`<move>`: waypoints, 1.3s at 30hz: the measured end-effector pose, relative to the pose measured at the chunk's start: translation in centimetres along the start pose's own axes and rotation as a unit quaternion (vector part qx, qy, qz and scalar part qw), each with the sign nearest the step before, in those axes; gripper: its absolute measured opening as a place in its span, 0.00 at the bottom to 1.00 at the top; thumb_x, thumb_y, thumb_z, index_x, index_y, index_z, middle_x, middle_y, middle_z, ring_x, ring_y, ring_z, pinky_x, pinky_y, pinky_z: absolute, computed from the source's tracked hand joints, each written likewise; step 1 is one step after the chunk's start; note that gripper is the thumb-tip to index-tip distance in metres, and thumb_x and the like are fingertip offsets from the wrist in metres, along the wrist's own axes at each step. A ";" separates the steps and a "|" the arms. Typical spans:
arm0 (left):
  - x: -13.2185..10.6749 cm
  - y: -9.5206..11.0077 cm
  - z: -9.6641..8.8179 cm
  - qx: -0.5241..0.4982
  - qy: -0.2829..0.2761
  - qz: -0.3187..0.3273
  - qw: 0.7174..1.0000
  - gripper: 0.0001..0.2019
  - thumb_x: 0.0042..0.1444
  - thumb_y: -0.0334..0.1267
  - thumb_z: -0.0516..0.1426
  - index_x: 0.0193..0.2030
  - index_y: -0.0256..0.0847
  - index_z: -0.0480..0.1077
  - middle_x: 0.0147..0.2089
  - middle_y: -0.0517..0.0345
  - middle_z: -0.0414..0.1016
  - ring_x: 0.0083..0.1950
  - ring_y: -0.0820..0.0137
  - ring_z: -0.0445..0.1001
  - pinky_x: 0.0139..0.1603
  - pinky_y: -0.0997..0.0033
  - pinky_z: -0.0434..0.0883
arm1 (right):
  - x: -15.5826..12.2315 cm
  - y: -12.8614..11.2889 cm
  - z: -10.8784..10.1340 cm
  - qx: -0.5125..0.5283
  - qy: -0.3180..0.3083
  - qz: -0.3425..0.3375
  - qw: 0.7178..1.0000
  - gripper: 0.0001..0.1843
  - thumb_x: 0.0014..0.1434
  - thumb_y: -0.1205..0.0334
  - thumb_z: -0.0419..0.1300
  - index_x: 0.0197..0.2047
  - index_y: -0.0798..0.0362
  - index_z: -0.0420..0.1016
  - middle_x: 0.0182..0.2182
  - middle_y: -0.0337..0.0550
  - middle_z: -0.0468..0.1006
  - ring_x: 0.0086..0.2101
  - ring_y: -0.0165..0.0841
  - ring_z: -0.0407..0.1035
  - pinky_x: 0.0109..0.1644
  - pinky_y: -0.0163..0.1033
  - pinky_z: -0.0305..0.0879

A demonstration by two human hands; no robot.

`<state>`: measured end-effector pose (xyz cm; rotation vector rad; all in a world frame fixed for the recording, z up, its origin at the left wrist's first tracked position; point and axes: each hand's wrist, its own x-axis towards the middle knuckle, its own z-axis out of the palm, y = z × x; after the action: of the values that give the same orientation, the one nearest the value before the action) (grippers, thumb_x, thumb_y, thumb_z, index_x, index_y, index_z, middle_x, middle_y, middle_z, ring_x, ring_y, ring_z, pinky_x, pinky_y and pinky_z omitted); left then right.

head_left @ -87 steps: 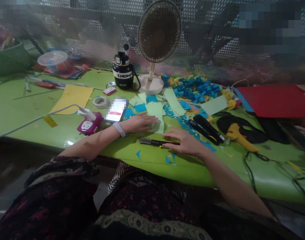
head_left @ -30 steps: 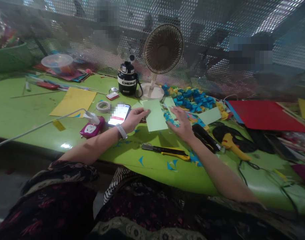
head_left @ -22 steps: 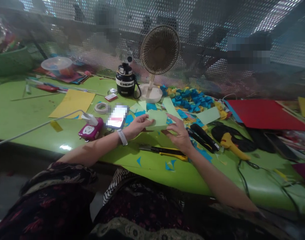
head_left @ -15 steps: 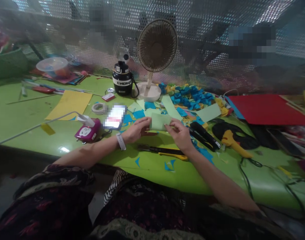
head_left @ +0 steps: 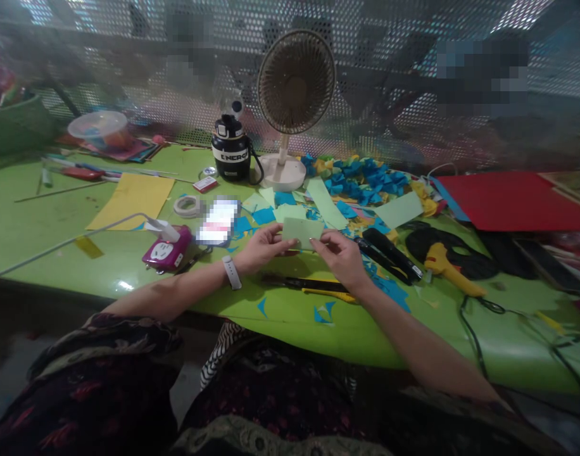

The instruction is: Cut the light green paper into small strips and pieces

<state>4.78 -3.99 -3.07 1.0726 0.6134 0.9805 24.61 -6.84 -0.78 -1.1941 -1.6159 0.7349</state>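
Grip on each side is a firm-looking pinch: the left hand [head_left: 264, 248] and the right hand [head_left: 341, 257] have thumbs and fingers closed on opposite short ends of a pale green card [head_left: 302, 232], which sits between them, just above the green counter [head_left: 43, 221] (whether it touches the surface is hard to tell). A white wristband [head_left: 232, 272] circles the left wrist. Just below the right hand lies a yellow-and-black utility knife [head_left: 304, 285]; its blade edge is too dark to judge. Blue paper scraps [head_left: 264, 216] and pale green paper strips [head_left: 323, 202] lie ahead of the card, with a blurred phone [head_left: 218, 221] and a magenta charger [head_left: 167, 248] to the left. A black stapler [head_left: 389, 253] and a yellow glue gun [head_left: 449, 259] sit to the right. The main risks are nearby: a slipped pinch could drop the card among look-alike strips, while a careless downward move of the right hand could meet the knife, and an elbow or wrist swung left could catch the charger's white cable [head_left: 90, 240] or nudge the phone
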 end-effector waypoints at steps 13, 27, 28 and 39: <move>0.0 -0.2 -0.1 -0.015 -0.006 -0.005 1.000 0.25 0.47 0.38 0.71 0.51 0.36 0.72 0.43 0.53 0.82 0.43 0.69 0.80 0.53 0.59 0.76 | 0.1 0.1 -0.2 -0.011 -0.021 0.015 1.000 0.22 0.54 0.40 0.64 0.26 0.51 0.67 0.23 0.37 0.70 0.25 0.30 0.63 0.30 0.37 0.63; -0.6 -0.1 0.4 0.012 -0.069 -0.067 0.995 0.21 0.51 0.34 0.68 0.50 0.35 0.69 0.40 0.54 0.81 0.40 0.70 0.80 0.50 0.63 0.77 | 0.5 0.3 -0.3 0.021 -0.022 0.027 0.999 0.26 0.47 0.40 0.70 0.41 0.50 0.73 0.40 0.46 0.79 0.41 0.39 0.74 0.48 0.48 0.71; -0.7 -0.2 0.4 0.017 -0.074 -0.075 0.994 0.20 0.52 0.34 0.68 0.49 0.36 0.68 0.39 0.55 0.80 0.40 0.71 0.80 0.50 0.63 0.77 | 0.5 0.2 -0.2 0.013 -0.020 0.019 1.000 0.26 0.46 0.41 0.71 0.40 0.51 0.73 0.39 0.45 0.79 0.41 0.39 0.75 0.49 0.48 0.71; -0.7 -0.1 0.4 0.046 -0.078 -0.112 0.990 0.25 0.50 0.33 0.68 0.50 0.39 0.61 0.36 0.58 0.79 0.38 0.72 0.80 0.46 0.65 0.78 | 1.2 0.3 -1.7 -0.064 0.042 -0.013 0.997 0.18 0.56 0.44 0.64 0.31 0.52 0.76 0.27 0.41 0.79 0.30 0.35 0.73 0.39 0.42 0.70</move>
<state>4.78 -4.83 -3.03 1.1239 0.6404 0.6725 26.22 -5.78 0.01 -1.2766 -1.6249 0.5644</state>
